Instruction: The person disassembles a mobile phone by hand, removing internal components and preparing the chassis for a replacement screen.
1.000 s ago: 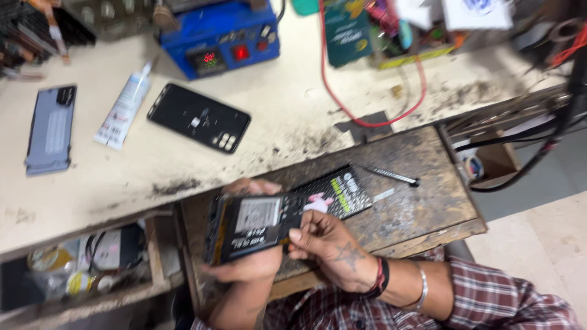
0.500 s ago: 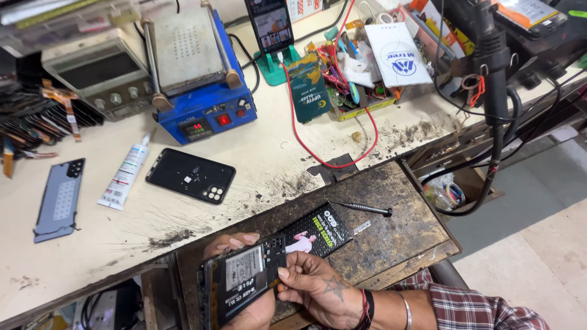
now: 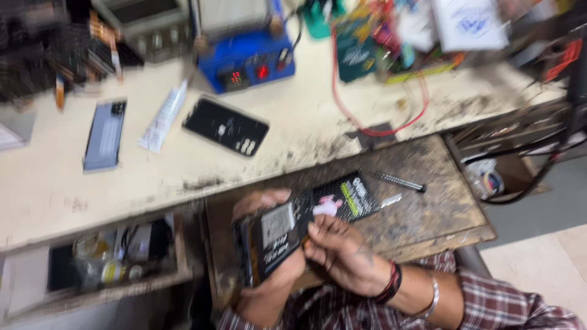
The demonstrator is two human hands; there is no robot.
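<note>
An opened black phone body (image 3: 272, 241) with a grey-labelled battery showing is held over a worn wooden pull-out board (image 3: 440, 208). My left hand (image 3: 260, 244) wraps around it from below and behind, fingers showing at its top edge. My right hand (image 3: 342, 253) presses its fingertips on the phone's right edge. A black printed packet (image 3: 345, 198) lies on the board just beyond the phone, with a thin metal screwdriver (image 3: 397, 180) to its right. The view is blurred.
On the pale bench behind lie a black phone back (image 3: 226, 127), a grey phone cover (image 3: 105, 134), a white tube (image 3: 164, 116), a blue heating station (image 3: 247, 58) and a red cable (image 3: 379, 128). An open drawer (image 3: 104, 260) with clutter sits at left.
The view has tilted down and shaken, so the bench now sits higher in the frame. Both hands keep hold of the phone; my right fingers stay at its right edge.
</note>
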